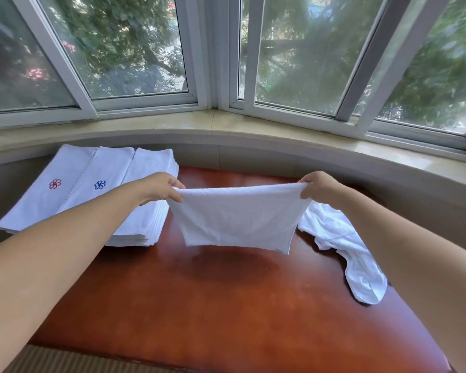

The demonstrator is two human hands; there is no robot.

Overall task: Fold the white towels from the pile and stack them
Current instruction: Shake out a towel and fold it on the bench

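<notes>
Fingers of left hand [164, 188]: pinched on the top left corner of the held towel [237, 216]. Fingers of right hand [318, 185]: pinched on the top right corner. Top edge pulled taut between the two grips; no slack noted along it.

Held towel: hung in the air above the desk [226, 305], at roughly 12 o'clock from desk centre, apparently doubled, lower edge clear of the wood. Lower right corner seen trailing a little below the lower left.

Stack of folded towels [145, 211]: at 10 o'clock on the desk, edges fairly square. Further folded cloths with a red emblem [55, 183] and a blue emblem [99, 184] laid overlapping just beyond it, toward 9 o'clock. Unfolded pile [342, 243]: at 3 o'clock, crumpled, partly hidden behind the right forearm.

Assessment: step in hand judged to be the squaring of a fold before laying down. Recommended: both pinches held level, lower corners matched before descent, bottom edge laid on the desk first and the rest lowered flat, creases smoothed outward. Final fold sized to match the stack. Risk: uneven corners carried into the next fold, giving a skewed stack.
</notes>
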